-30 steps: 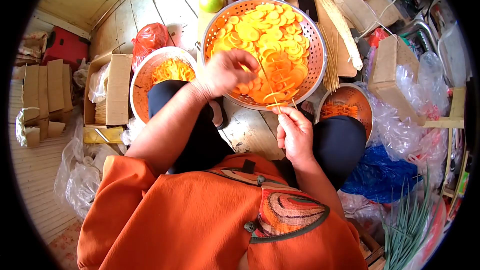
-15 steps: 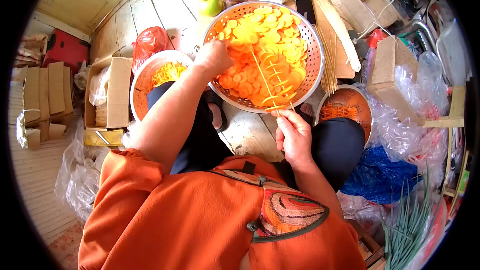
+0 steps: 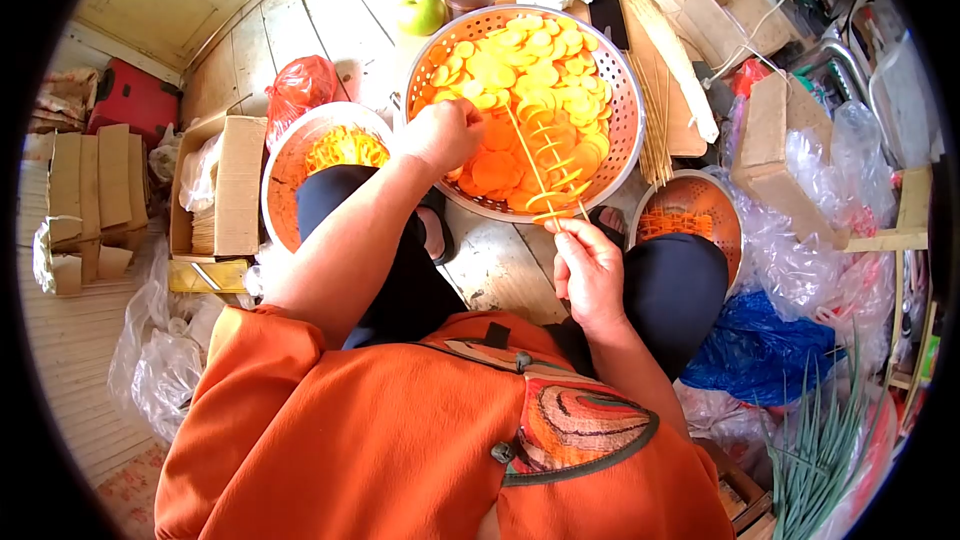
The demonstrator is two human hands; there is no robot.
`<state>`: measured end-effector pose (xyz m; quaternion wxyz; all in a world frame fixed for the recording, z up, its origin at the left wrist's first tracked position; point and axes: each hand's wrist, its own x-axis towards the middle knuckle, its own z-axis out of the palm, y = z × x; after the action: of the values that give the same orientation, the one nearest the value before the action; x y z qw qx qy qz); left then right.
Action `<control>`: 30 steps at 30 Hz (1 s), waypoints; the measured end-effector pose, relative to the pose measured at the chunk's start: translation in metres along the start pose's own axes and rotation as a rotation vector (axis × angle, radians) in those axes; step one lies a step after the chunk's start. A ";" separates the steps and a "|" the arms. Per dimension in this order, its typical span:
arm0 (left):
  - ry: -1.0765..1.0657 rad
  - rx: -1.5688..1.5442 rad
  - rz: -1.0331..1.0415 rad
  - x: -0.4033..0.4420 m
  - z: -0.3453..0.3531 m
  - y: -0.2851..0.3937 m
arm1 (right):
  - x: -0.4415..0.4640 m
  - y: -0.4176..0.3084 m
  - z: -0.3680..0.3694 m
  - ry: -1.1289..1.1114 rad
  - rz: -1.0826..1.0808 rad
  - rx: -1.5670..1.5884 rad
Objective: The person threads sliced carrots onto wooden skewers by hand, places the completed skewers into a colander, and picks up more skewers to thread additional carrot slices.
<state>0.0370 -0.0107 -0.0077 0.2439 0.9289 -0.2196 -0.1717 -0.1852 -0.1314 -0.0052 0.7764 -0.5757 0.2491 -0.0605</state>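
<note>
The right hand (image 3: 590,265), at 5 o'clock of the big colander (image 3: 628,140), pinches the lower ends of two thin sticks (image 3: 528,153), which point toward 11 o'clock and carry some orange slices crosswise. The left hand (image 3: 443,137) is above the 9 o'clock side, its fingers bent inward; I cannot tell if they hold something. The loose slices (image 3: 545,60) lie inside the colander. For good work, one should keep both sticks steady and evenly apart, and pierce each slice gently, without splitting it.
</note>
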 end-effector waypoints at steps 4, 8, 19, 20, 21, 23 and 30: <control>-0.014 0.143 -0.013 0.003 0.009 0.011 | -0.001 0.000 0.000 0.006 0.003 -0.026; -0.020 0.126 -0.038 0.005 0.012 0.012 | -0.001 0.001 -0.002 0.031 0.007 -0.060; -0.048 -0.131 -0.080 0.008 0.010 0.009 | -0.002 0.002 0.000 -0.037 0.020 -0.069; -0.103 -0.349 -0.157 0.008 0.005 0.008 | -0.002 0.002 0.001 -0.030 0.013 -0.065; -0.037 -0.452 -0.118 0.007 0.001 0.008 | -0.002 0.002 0.001 -0.021 0.007 -0.062; -0.037 -0.601 -0.158 0.004 -0.007 0.011 | -0.003 0.001 0.002 -0.032 0.000 -0.069; -0.024 -1.146 -0.240 0.001 -0.018 0.005 | -0.003 0.001 0.000 -0.090 0.028 -0.047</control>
<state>0.0441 -0.0082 0.0093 0.6836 0.6652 0.0124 -0.3001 -0.1881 -0.1304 -0.0050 0.7740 -0.5923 0.2232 -0.0177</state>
